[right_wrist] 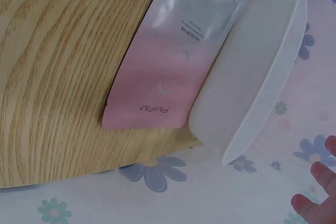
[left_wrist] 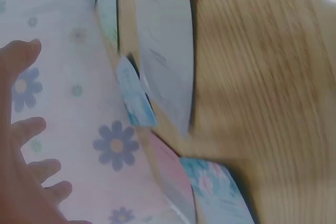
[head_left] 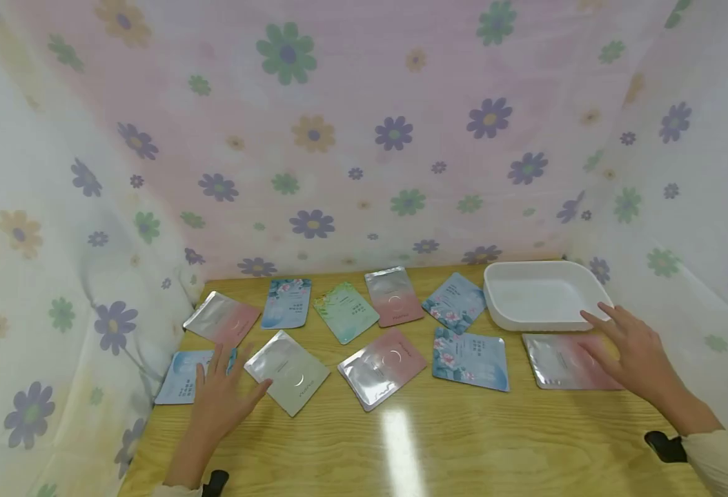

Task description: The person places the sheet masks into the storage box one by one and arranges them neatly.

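Observation:
My left hand (head_left: pixel 219 402) hovers with spread fingers over the left end of the table, between a blue floral sheet mask packet (head_left: pixel 180 383) and a silvery-green mask packet (head_left: pixel 288 373). It holds nothing. In the left wrist view the fingers (left_wrist: pixel 29 129) appear at the left edge, apart from the packets. On the other side my right hand (head_left: pixel 640 355), fingers loosely extended, is above a pink-and-silver mask packet (head_left: pixel 565 362) and partly covers it. That packet, printed PMPM, lies in front of a white plastic tray (right_wrist: pixel 236 72). Only fingertips (right_wrist: pixel 323 177) show in the right wrist view.
More packets lie spread flat across the wooden table (head_left: pixel 314 455): pink-and-silver ones (head_left: pixel 384 369), blue floral ones (head_left: pixel 470 360) and a green one (head_left: pixel 346 314). The white tray holds nothing visible. Flowered cloth (head_left: pixel 364 138) rises behind and at both sides.

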{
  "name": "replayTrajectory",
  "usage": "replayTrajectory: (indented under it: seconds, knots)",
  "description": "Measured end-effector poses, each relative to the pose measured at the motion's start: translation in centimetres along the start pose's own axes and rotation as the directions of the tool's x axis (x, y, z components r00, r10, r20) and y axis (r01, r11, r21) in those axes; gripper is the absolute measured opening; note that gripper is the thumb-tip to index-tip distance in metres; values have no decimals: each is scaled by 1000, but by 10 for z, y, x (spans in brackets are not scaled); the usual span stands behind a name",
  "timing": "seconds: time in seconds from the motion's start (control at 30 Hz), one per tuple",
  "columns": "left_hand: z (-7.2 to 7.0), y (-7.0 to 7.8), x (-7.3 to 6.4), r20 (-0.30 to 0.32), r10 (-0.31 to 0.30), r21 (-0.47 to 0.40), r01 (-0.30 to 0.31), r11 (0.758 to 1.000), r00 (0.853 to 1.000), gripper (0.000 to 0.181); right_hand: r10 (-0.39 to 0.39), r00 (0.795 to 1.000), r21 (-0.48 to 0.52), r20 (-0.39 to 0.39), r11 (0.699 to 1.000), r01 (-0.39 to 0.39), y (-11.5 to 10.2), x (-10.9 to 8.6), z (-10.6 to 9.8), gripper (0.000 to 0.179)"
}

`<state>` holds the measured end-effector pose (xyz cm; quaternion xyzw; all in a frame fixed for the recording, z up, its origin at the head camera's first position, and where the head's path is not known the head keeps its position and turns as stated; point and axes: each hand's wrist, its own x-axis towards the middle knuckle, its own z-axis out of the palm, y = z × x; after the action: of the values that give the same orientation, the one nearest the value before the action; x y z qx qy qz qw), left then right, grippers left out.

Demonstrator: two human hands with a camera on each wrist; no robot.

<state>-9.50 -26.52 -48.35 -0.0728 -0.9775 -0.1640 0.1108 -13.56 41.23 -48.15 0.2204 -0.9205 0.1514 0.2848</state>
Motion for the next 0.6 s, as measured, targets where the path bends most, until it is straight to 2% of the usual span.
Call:
replayTrajectory:
  seconds: [0.23,0.37,0.6]
  knots:
    - [18,13,9,-39,83,7,-83,997,996,74,-18,1000,3,-2,1000,18,22,8,17,60]
    - [30,24,13,-37,126,-33,-127,991,991,72,15,1000,-16,23,1000,-15,33,7,25,43]
    - [52,44,20,-27,187,-89,-189,978,982,66,40,998,-27,39,999,-39,49,6,40,35]
